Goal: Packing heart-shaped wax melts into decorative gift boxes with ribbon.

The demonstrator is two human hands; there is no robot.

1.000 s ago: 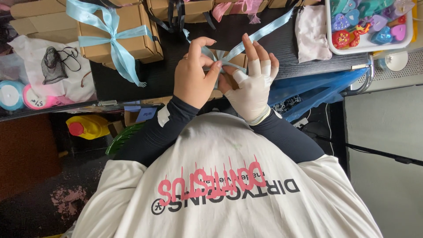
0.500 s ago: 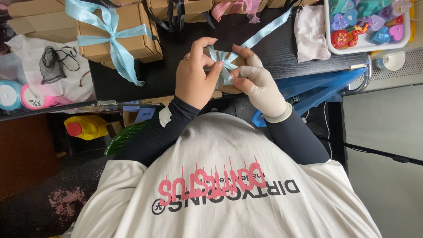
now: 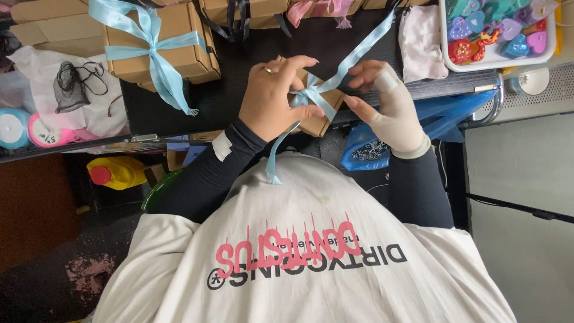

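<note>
A small brown cardboard box [image 3: 318,122] rests at the near edge of the black table [image 3: 239,90]. A light blue ribbon [image 3: 353,60] crosses over it, knotted on top; one end runs up and away, the other hangs down toward my shirt. My left hand [image 3: 272,98] pinches the ribbon at the knot and rests on the box. My right hand [image 3: 388,107], wrapped in a pale bandage, holds the ribbon just right of the knot.
A bigger brown box tied with a light blue bow [image 3: 158,51] sits at the left. More boxes [image 3: 239,12] line the back. A white tray of coloured hearts [image 3: 499,33] stands at the right, a pale pink pouch [image 3: 421,42] beside it. Ribbon spools [image 3: 27,128] lie far left.
My hands have moved apart slightly and the ribbon has been drawn tighter across the box. One ribbon end now hangs down over my shirt.
</note>
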